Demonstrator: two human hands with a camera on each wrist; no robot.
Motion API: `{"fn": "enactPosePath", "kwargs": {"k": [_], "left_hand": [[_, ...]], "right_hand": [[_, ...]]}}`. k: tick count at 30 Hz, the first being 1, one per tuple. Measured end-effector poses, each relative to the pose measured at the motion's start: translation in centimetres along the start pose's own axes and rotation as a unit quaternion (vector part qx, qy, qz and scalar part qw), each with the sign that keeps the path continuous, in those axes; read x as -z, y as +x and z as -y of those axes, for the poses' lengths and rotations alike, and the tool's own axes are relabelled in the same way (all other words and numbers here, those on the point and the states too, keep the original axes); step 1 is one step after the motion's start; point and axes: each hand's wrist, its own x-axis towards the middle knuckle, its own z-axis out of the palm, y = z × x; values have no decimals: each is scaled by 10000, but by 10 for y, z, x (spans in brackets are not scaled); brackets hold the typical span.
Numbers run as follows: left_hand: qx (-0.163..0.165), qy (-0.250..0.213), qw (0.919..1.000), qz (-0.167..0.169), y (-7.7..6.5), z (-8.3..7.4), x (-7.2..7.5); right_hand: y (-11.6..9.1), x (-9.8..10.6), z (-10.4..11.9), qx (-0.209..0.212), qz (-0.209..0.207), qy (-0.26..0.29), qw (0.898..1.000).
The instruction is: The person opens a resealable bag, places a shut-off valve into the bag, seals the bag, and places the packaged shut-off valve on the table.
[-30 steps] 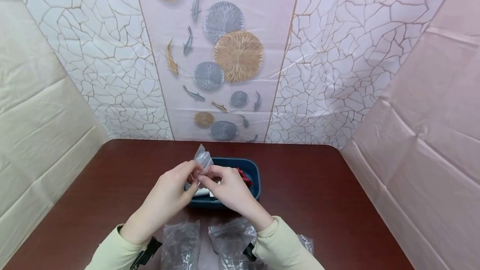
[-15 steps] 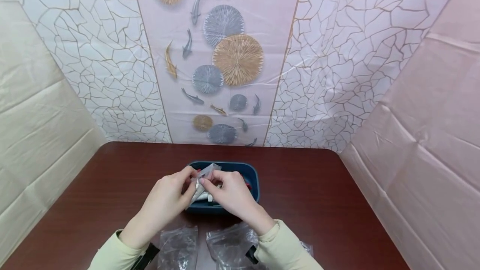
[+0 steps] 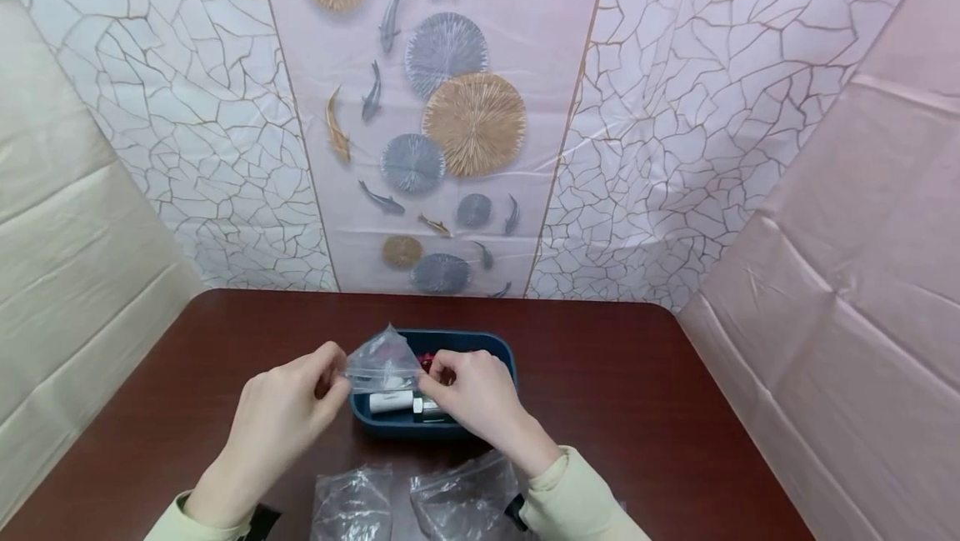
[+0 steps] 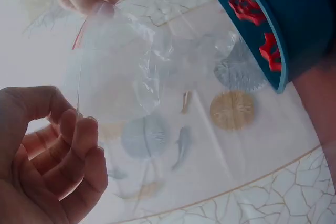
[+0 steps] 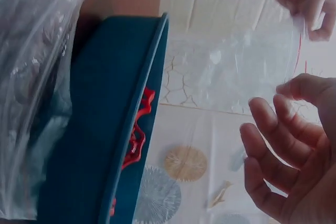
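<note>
A clear zip bag [image 3: 384, 360] is stretched between the two hands, over the left part of a dark blue bin [image 3: 495, 346]. My left hand [image 3: 288, 408] pinches one end of its opening, left of the bin; my right hand [image 3: 478, 395] pinches the other end, above the bin's right side. In the left wrist view the see-through bag [image 4: 115, 66] looks flat and thin, with a red line at its mouth. Inside the bin lie a white cylinder [image 3: 391, 402], a small metallic-looking piece [image 3: 429, 408] and, partly hidden, red wavy-edged pieces [image 4: 247, 6].
Two more clear zip bags, one left [image 3: 352, 503] and one right [image 3: 468, 495], lie on the brown table [image 3: 600, 374] at its near side. The right forearm partly covers the right one. Behind the table hangs a patterned cloth [image 3: 442, 149].
The hands have drawn apart, the left one moving left and nearer. The bag, bunched and folded between the fingers before, is now spread out between them.
</note>
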Motion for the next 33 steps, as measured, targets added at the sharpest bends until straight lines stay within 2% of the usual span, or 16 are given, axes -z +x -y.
{"fn": "enactPosePath", "kwargs": {"k": [2,4,11,17,23,28,33], "left_hand": [[-198,203,9996,-33,-3,-1,3],[-254,206,9994,-68,-3,-1,6],[-3,10,9999,-123,-4,-1,12],[240,-289,9992,-135,-5,1,9],[227,-378,9987,-263,-7,3,4],[274,-326,9986,-311,-8,7,7],[319,-159,9984,-437,-9,12,12]], "right_hand": [[1,1,0,58,-70,-139,9999],[2,4,2,126,-130,-226,9996],[6,7,6,159,-229,-289,9992],[7,4,6,99,60,316,9994],[7,13,11,-53,414,1169,9923],[11,33,9,-161,133,1320,9910],[17,53,-3,-220,-296,1134,9929]]}}
